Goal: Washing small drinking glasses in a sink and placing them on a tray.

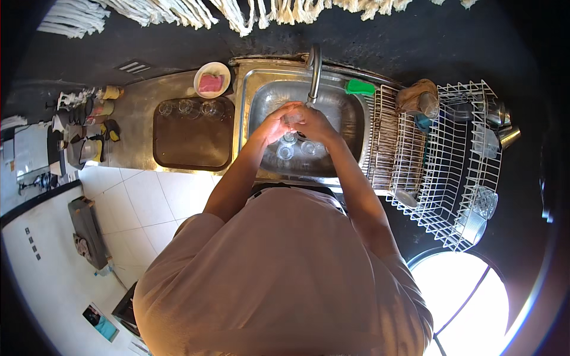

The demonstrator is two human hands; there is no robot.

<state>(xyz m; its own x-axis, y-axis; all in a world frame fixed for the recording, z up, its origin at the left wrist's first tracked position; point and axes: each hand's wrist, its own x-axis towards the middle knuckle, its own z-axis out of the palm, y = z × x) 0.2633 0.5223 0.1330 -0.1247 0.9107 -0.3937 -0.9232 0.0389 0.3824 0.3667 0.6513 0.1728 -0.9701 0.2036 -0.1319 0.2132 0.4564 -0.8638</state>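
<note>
Both hands are over the stainless steel sink (347, 167), just below the spout of the curved faucet (316, 73). My left hand (277, 124) and my right hand (317, 123) close around a small clear glass (292, 118) from either side. My fingers partly cover the glass. On the sink bottom beneath them stand clear glasses, one at the front left (285, 151), another to its right (308, 147), and one partly hidden under my hands (289, 138). Whether water is running is hard to make out.
A dark tray (193, 147) left of the sink carries three clear glasses (185, 107) along its back. Behind it stands a white bowl (199, 91) with a pink sponge (211, 82). A green sponge (360, 87) rests on the sink's back rim. A white wire dish rack (449, 147) with dishes stands right.
</note>
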